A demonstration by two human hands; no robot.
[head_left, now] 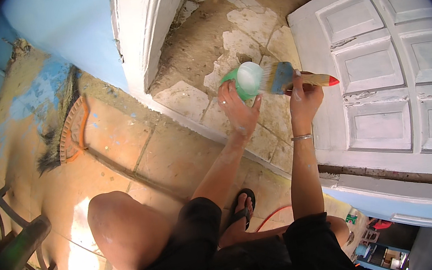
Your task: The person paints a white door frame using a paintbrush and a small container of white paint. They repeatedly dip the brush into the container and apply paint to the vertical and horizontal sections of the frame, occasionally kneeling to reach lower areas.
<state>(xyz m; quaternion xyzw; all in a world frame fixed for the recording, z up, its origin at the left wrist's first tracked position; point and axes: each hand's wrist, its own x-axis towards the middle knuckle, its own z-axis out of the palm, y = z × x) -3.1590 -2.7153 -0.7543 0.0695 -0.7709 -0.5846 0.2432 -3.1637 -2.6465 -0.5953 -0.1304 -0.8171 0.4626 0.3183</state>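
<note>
My left hand is wrapped round a green plastic cup with white paint inside. A wide paintbrush is gripped in my right hand; its wooden handle ends in a red tip and points right. The bristles face left, close against the cup's right rim; whether they touch it I cannot tell. Both hands are raised in front of me, over the worn tiles of the doorway. A white panelled door stands just right of the brush.
A white door frame and blue wall rise at the left. An orange-edged broom lies on the tiled floor, its handle running toward my knees. A dark chair stands lower left; a red cord runs near my foot.
</note>
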